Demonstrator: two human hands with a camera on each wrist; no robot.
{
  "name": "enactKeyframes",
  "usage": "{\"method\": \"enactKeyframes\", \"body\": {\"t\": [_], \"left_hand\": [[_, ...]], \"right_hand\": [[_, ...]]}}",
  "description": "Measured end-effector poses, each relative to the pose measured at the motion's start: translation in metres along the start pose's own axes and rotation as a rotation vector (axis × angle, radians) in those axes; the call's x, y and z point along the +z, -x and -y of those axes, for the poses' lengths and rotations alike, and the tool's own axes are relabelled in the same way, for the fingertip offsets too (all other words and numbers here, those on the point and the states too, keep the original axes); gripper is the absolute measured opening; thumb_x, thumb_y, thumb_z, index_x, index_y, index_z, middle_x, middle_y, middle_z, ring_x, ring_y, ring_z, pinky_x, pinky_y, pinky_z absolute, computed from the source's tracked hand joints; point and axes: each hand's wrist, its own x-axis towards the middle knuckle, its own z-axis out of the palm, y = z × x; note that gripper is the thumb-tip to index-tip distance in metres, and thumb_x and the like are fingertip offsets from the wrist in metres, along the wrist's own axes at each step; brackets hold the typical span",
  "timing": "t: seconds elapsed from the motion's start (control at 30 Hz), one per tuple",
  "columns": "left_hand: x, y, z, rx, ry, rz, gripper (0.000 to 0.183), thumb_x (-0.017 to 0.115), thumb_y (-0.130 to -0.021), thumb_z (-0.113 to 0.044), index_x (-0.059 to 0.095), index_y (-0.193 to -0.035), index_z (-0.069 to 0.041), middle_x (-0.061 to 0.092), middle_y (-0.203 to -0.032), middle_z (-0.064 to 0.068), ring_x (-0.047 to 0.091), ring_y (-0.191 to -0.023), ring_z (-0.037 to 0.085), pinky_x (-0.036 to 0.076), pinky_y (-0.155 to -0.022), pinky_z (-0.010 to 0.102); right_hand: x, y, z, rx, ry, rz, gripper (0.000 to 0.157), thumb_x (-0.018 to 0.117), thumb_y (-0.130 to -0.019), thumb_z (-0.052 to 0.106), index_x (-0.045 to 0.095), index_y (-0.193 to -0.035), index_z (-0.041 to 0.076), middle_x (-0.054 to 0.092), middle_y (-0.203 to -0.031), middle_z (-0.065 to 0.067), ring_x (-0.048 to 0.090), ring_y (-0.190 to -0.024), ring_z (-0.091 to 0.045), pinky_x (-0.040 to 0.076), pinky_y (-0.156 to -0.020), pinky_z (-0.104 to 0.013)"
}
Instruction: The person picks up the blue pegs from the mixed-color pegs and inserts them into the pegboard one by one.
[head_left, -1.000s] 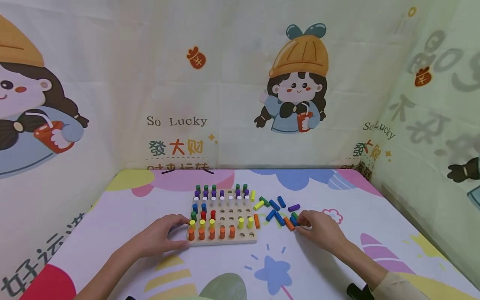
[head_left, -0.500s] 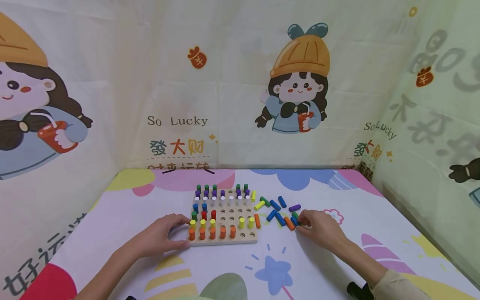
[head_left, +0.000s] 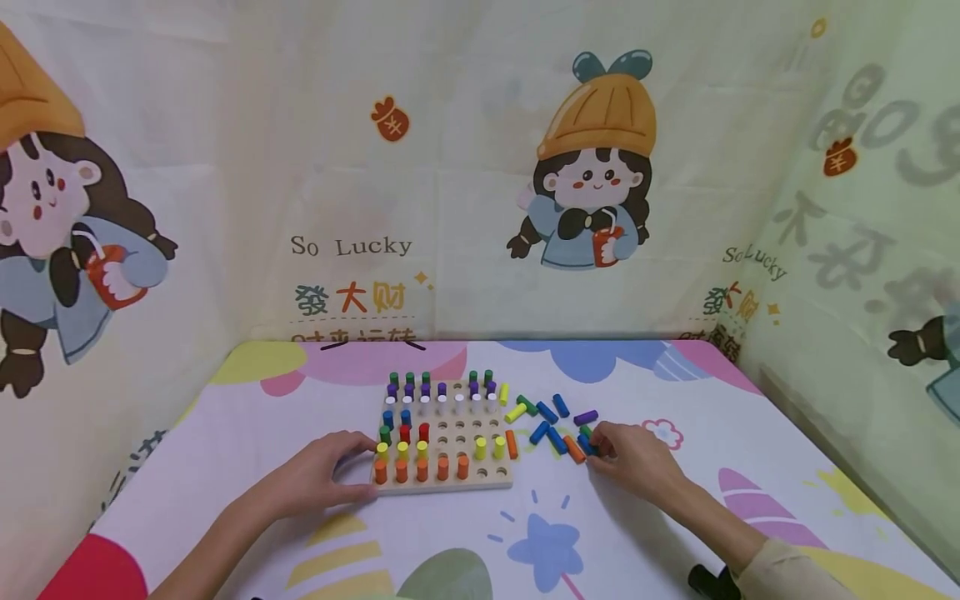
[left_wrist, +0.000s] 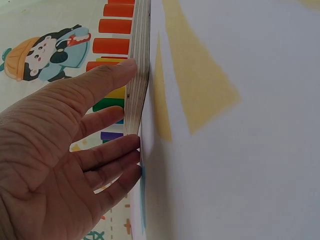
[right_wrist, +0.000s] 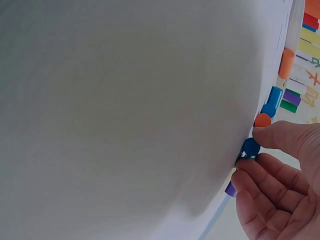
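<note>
A wooden pegboard [head_left: 446,488] lies on the table, with rows of orange, yellow, red, green, blue, white and purple pegs upright in its holes. Several holes at its right side are bare. My left hand [head_left: 318,473] rests at the board's left side. In the left wrist view its thumb and fingertips touch the board's edge [left_wrist: 136,100], the fingers loosely extended. To the right of the board, my right hand [head_left: 637,458] is at the loose pegs. The right wrist view shows a blue peg [right_wrist: 251,146] pinched between thumb and fingers.
Loose blue pegs [head_left: 556,440], an orange peg [head_left: 574,449], a purple peg [head_left: 586,417] and yellow pegs [head_left: 515,412] lie right of the board. Another orange peg [head_left: 512,444] is against its right edge. A printed cloth wall [head_left: 465,192] stands behind the table.
The head view has shifted slightly. Both hands and the pegs otherwise keep their places.
</note>
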Motion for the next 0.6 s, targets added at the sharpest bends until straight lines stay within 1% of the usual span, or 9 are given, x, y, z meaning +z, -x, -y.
{"method": "enactKeyframes", "body": {"t": [0.13, 0.27, 0.6], "left_hand": [[0.0013, 0.0002, 0.0017, 0.000, 0.004, -0.008, 0.058, 0.086, -0.080, -0.042, 0.065, -0.127, -0.014, 0.065, -0.131, 0.006, 0.057, -0.126, 0.033, 0.045, -0.108, 0.061], [0.0014, -0.0004, 0.0026, -0.007, 0.012, -0.004, 0.059, 0.086, -0.080, -0.042, 0.065, -0.127, -0.014, 0.065, -0.132, 0.006, 0.057, -0.126, 0.033, 0.046, -0.107, 0.061], [0.0019, 0.0000, 0.0038, -0.007, 0.013, -0.005, 0.059, 0.087, -0.080, -0.041, 0.066, -0.128, -0.014, 0.065, -0.132, 0.006, 0.057, -0.126, 0.033, 0.046, -0.107, 0.060]], "right_hand": [[0.0011, 0.0005, 0.0007, 0.014, 0.011, 0.006, 0.021, 0.085, -0.082, 0.016, 0.070, -0.097, 0.010, 0.064, -0.078, 0.004, 0.053, -0.068, -0.011, 0.049, -0.059, -0.026], [0.0015, 0.0003, 0.0004, 0.027, 0.017, 0.011, 0.022, 0.085, -0.082, 0.014, 0.070, -0.098, 0.010, 0.064, -0.078, 0.004, 0.054, -0.069, -0.012, 0.050, -0.059, -0.026], [0.0002, 0.0013, -0.0002, 0.030, 0.008, 0.011, 0.021, 0.083, -0.082, 0.012, 0.071, -0.099, 0.010, 0.067, -0.083, 0.002, 0.057, -0.073, -0.013, 0.054, -0.066, -0.031]]}}
